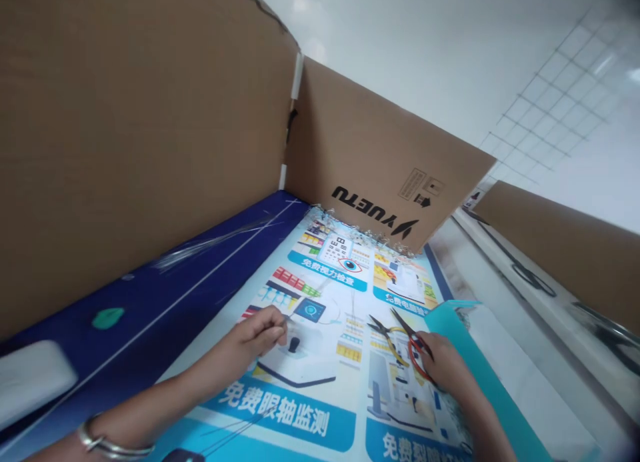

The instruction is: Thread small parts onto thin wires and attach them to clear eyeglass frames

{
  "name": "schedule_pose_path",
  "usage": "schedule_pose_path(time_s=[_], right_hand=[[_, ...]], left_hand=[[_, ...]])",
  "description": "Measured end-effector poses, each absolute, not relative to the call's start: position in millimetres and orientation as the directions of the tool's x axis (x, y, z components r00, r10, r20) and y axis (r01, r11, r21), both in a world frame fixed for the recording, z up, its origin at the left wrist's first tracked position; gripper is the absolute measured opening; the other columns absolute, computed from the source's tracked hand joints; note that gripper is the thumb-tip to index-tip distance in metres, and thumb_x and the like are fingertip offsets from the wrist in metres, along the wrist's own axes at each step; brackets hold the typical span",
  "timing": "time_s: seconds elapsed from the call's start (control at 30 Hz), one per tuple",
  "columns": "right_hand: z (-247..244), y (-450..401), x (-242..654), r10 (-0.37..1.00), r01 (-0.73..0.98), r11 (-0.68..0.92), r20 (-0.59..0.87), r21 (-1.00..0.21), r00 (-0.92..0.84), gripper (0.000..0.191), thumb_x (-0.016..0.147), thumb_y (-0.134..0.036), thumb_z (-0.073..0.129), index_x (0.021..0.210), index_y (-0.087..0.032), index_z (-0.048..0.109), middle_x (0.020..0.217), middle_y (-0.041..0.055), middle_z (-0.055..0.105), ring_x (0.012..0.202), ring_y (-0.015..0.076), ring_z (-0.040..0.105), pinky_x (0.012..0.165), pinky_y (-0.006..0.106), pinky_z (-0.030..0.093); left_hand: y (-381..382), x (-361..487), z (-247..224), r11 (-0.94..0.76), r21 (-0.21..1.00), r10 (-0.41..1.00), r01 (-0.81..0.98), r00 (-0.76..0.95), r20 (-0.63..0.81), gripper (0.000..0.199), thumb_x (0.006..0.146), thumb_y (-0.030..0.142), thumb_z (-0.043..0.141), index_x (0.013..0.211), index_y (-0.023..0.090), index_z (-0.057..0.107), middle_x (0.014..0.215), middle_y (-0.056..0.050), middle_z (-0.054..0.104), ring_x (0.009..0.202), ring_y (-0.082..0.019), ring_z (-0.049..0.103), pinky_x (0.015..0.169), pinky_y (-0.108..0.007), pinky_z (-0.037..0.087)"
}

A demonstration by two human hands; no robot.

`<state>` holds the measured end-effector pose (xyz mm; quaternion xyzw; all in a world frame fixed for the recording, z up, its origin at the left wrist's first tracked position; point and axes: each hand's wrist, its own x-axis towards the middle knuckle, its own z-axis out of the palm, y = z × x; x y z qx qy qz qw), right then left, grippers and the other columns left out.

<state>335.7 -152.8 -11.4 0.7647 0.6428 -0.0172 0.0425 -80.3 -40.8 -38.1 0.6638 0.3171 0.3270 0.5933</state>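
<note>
My left hand (263, 332) is held above a printed poster sheet (345, 375), its thumb and fingers pinched together. Whether something thin sits in that pinch is too small to make out. A metal bangle (113, 445) circles the left wrist. On the right side of the sheet, my right hand (443, 359) closes around the red handles of a pair of scissors (414, 339), whose blades point away and to the left. Right beside them are pliers with yellow handles (393, 339). Thin dark strands (235, 427) cross the poster near the front.
Cardboard panels stand at the left (140, 135) and back (360, 149). Wiry, clear-looking bits (370, 237) line the poster's far edge. A teal sheet (483, 375) lies at right. On the blue surface at left are a green blob (107, 317) and a white object (35, 379).
</note>
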Motion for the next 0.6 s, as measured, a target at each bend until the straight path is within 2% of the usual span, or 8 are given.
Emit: schedule_pose_path(time_s=[0.17,0.27,0.37,0.47,0.53,0.6], right_hand=[[-31.7,-143.9,353.0,0.99,0.986,-0.135,-0.034,0.096,0.138,0.056,0.07,-0.017,0.045,0.126,-0.016,0.045,0.108,0.011,0.06,0.104,0.0255,0.052,0.088,0.032,0.038],[-37.1,-138.1,354.1,0.983,0.978,-0.174,-0.04,0.111,0.18,0.053,0.068,-0.019,0.045,0.121,-0.019,0.049,0.098,0.01,0.063,0.094,0.025,0.057,0.08,0.03,0.042],[-35.7,-135.4,353.2,0.966,0.963,-0.256,0.006,0.084,0.257,0.052,0.07,-0.024,0.044,0.121,-0.02,0.05,0.099,0.0106,0.063,0.09,0.0253,0.059,0.073,0.03,0.044],[-25.6,-135.6,350.6,0.95,0.954,-0.289,0.096,-0.078,0.296,0.053,0.071,-0.031,0.045,0.122,-0.018,0.049,0.105,0.0112,0.061,0.095,0.0264,0.058,0.076,0.031,0.045],[-14.8,-136.8,343.8,0.936,0.912,-0.299,0.099,-0.279,0.337,0.055,0.072,-0.037,0.047,0.123,-0.018,0.048,0.099,0.0093,0.064,0.093,0.0255,0.059,0.075,0.029,0.047],[-3.4,-138.6,330.1,0.92,0.811,-0.325,0.036,-0.486,0.39,0.059,0.07,-0.044,0.052,0.123,-0.018,0.048,0.09,0.0073,0.066,0.085,0.0248,0.062,0.07,0.028,0.049]], left_hand=[[-42.1,-82.6,-39.6,-0.179,0.981,0.824,0.08,0.556,0.105,0.017,0.086,0.026,0.038,0.076,0.017,0.049,0.072,0.001,0.054,0.066,-0.012,0.044,0.063,-0.023,0.034],[-42.6,-83.8,-39.0,-0.198,0.975,0.835,0.099,0.539,0.115,0.015,0.085,0.022,0.037,0.076,0.018,0.049,0.075,0.001,0.056,0.072,-0.013,0.048,0.069,-0.024,0.036],[-42.9,-84.0,-38.1,-0.196,0.975,0.834,0.109,0.542,0.107,0.014,0.084,0.02,0.038,0.076,0.018,0.049,0.075,0.001,0.057,0.073,-0.013,0.05,0.07,-0.024,0.036],[-42.9,-83.6,-37.8,-0.184,0.978,0.83,0.096,0.549,0.102,0.013,0.084,0.018,0.038,0.076,0.018,0.049,0.073,0.002,0.056,0.072,-0.013,0.051,0.07,-0.024,0.036],[-43.1,-83.4,-37.8,-0.183,0.98,0.828,0.084,0.551,0.107,0.014,0.083,0.017,0.038,0.076,0.017,0.05,0.072,0.002,0.055,0.072,-0.012,0.05,0.07,-0.024,0.036],[-43.4,-83.3,-38.1,-0.184,0.979,0.829,0.086,0.549,0.108,0.014,0.083,0.017,0.039,0.074,0.017,0.05,0.071,0.002,0.054,0.07,-0.012,0.049,0.068,-0.023,0.036]])
